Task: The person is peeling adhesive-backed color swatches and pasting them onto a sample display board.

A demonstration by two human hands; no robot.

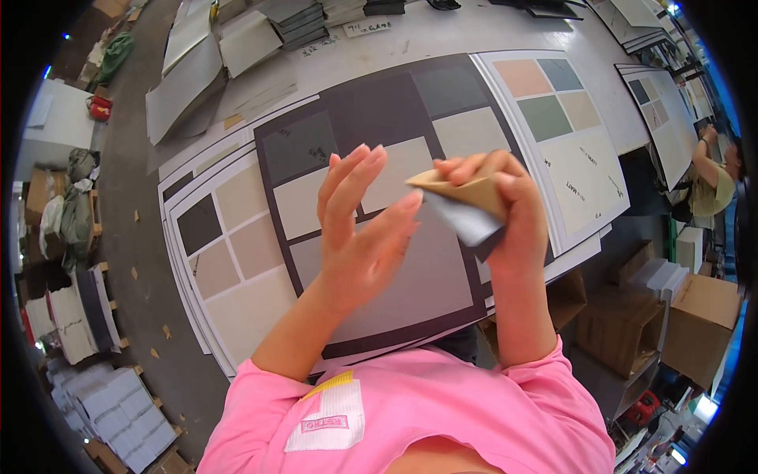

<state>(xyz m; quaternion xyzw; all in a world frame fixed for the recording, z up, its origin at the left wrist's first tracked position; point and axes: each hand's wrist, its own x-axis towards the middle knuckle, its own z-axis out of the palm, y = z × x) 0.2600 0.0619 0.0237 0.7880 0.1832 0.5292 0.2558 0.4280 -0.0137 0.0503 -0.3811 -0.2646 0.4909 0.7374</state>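
Note:
My right hand is closed round a folded tan and grey sheet, slightly blurred, with a pale underside and a dark end. Its exact kind I cannot make out. Beside it my left hand is raised with fingers apart and holds nothing; its fingertips come near the sheet's pointed end. Both hands are above a large dark-bordered sample board with grey and cream panels. To its left lies a board with black and beige squares; to its right, one with pink, blue, green and beige squares.
Stacked grey sheets stand on the far side of the table. Cardboard boxes are on the right. A co-worker is at another board at the far right. White stacks stand on the floor at left.

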